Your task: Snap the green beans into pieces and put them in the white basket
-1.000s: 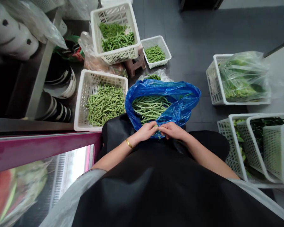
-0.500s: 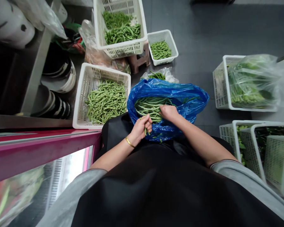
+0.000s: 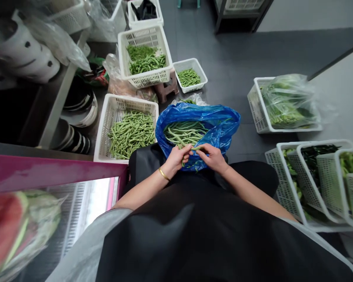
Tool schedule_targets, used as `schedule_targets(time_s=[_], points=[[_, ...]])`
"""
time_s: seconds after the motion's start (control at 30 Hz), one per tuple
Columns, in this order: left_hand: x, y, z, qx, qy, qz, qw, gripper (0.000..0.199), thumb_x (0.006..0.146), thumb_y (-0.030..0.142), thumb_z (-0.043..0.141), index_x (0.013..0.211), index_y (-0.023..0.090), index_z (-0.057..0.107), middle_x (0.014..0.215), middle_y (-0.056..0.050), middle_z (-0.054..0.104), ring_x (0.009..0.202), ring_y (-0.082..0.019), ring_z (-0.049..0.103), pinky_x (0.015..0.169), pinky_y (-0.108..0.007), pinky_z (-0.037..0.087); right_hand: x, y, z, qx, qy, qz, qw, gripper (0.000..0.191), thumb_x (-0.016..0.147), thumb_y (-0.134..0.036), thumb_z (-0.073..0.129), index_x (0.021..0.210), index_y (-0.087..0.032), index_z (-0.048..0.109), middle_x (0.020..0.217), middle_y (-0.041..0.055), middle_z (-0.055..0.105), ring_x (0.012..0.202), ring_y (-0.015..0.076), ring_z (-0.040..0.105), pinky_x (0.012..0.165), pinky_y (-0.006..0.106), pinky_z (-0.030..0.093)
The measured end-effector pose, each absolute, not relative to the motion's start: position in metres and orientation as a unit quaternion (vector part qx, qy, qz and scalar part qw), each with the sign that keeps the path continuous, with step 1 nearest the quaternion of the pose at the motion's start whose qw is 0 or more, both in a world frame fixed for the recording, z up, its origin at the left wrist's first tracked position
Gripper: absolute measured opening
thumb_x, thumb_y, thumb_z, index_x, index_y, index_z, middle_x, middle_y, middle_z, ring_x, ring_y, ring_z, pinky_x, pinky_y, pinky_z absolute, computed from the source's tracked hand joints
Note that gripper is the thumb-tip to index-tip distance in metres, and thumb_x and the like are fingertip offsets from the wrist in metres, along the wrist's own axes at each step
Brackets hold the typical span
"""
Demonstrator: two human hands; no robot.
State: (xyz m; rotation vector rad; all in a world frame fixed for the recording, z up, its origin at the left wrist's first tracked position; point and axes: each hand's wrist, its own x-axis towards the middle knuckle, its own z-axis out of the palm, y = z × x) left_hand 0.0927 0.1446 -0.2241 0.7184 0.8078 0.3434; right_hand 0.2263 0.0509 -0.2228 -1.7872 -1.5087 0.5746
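1. The left hand [image 3: 175, 159] and right hand [image 3: 213, 157] meet, their fingers [image 3: 186, 150] pinched narrow on one green bean [image 3: 194, 148] above the bag.
2. Directly ahead, a blue plastic bag [image 3: 223, 125] holds a loose bundle of long beans [image 3: 184, 133].
3. Just left, a white slotted crate [image 3: 101, 143] holds a heap of cut beans [image 3: 131, 134].
4. Farther ahead, a larger crate [image 3: 142, 33] and a small basket [image 3: 202, 70] also hold beans.
5. To the right, another crate [image 3: 257, 109] carries bagged leafy greens [image 3: 288, 102].

Long green beans [image 3: 184, 133] lie bundled lengthwise, fresh and unbroken, inside an open, crumpled blue plastic bag [image 3: 225, 125]; one separate bean [image 3: 194, 148] at the bag's near edge appears bent, though partly hidden.
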Motion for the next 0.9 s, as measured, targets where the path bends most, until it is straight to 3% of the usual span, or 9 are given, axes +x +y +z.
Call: schedule_targets(time_s=[0.17, 0.27, 0.37, 0.53, 0.6, 0.73, 0.8, 0.9], points=[[0.081, 0.14, -0.218, 0.521, 0.389, 0.201, 0.733, 0.033, 0.066, 0.041, 0.07, 0.064, 0.012, 0.054, 0.049, 0.004, 0.05, 0.036, -0.002, 0.032, 0.036, -0.018, 0.02, 0.241, 0.032, -0.21, -0.698, -0.645, 0.208, 0.232, 0.026, 0.086, -0.039, 0.046, 0.094, -0.018, 0.06, 0.082, 0.0081, 0.065, 0.072, 0.0182, 0.059, 0.066, 0.029, 0.045], [0.076, 0.138, -0.219, 0.57, 0.377, 0.197, 0.703, 0.033, 0.066, 0.04, 0.07, 0.061, 0.012, 0.054, 0.048, 0.004, 0.049, 0.037, -0.002, 0.032, 0.037, -0.017, 0.021, 0.238, 0.026, -0.201, -0.683, -0.672, 0.209, 0.195, 0.028, 0.087, -0.036, 0.041, 0.078, -0.018, 0.06, 0.076, 0.009, 0.063, 0.068, 0.0177, 0.058, 0.062, 0.028, 0.043], [0.076, 0.133, -0.219, 0.526, 0.365, 0.175, 0.748, 0.035, 0.065, 0.042, 0.07, 0.061, 0.012, 0.053, 0.047, 0.004, 0.048, 0.036, -0.002, 0.03, 0.036, -0.018, 0.019, 0.227, 0.026, -0.197, -0.649, -0.652, 0.282, 0.272, 0.031, 0.086, -0.04, 0.044, 0.065, -0.019, 0.055, 0.061, 0.0038, 0.057, 0.057, 0.0145, 0.053, 0.058, 0.026, 0.042], [0.078, 0.121, -0.217, 0.403, 0.32, 0.14, 0.846, 0.036, 0.063, 0.043, 0.072, 0.073, 0.012, 0.056, 0.054, 0.003, 0.052, 0.035, -0.001, 0.029, 0.034, -0.016, 0.016, 0.219, 0.031, -0.203, -0.619, -0.332, 0.379, 0.602, 0.036, 0.081, -0.055, 0.048, 0.07, -0.021, 0.055, 0.053, -0.0022, 0.053, 0.052, 0.0129, 0.054, 0.051, 0.025, 0.044], [0.077, 0.118, -0.215, 0.403, 0.292, 0.117, 0.859, 0.036, 0.064, 0.043, 0.071, 0.07, 0.012, 0.055, 0.051, 0.003, 0.05, 0.035, -0.001, 0.031, 0.034, -0.016, 0.017, 0.226, 0.03, -0.206, -0.612, -0.291, 0.442, 0.588, 0.037, 0.073, -0.056, 0.058, 0.071, -0.019, 0.058, 0.056, -0.0014, 0.058, 0.056, 0.0134, 0.057, 0.053, 0.026, 0.046], [0.074, 0.122, -0.212, 0.433, 0.214, 0.025, 0.875, 0.041, 0.065, 0.049, 0.068, 0.057, 0.013, 0.05, 0.045, 0.001, 0.048, 0.031, -0.002, 0.03, 0.032, -0.018, 0.017, 0.247, 0.026, -0.203, -0.612, -0.346, 0.589, 0.399, 0.039, 0.055, -0.042, 0.077, 0.083, -0.016, 0.066, 0.065, 0.0007, 0.066, 0.059, 0.0129, 0.06, 0.054, 0.025, 0.046], [0.073, 0.122, -0.214, 0.453, 0.198, -0.018, 0.869, 0.044, 0.064, 0.051, 0.068, 0.052, 0.013, 0.048, 0.045, -0.001, 0.049, 0.029, -0.002, 0.029, 0.031, -0.019, 0.015, 0.251, 0.029, -0.199, -0.604, -0.308, 0.581, 0.451, 0.043, 0.059, -0.045, 0.074, 0.091, -0.017, 0.065, 0.06, -0.0021, 0.063, 0.051, 0.0104, 0.057, 0.048, 0.022, 0.043], [0.073, 0.12, -0.216, 0.454, 0.204, -0.043, 0.866, 0.044, 0.064, 0.049, 0.069, 0.052, 0.014, 0.047, 0.042, 0.0, 0.046, 0.029, -0.003, 0.029, 0.031, -0.02, 0.013, 0.243, 0.037, -0.194, -0.584, -0.257, 0.515, 0.572, 0.039, 0.062, -0.05, 0.071, 0.08, -0.017, 0.063, 0.053, -0.0048, 0.056, 0.043, 0.0079, 0.052, 0.043, 0.021, 0.04]])
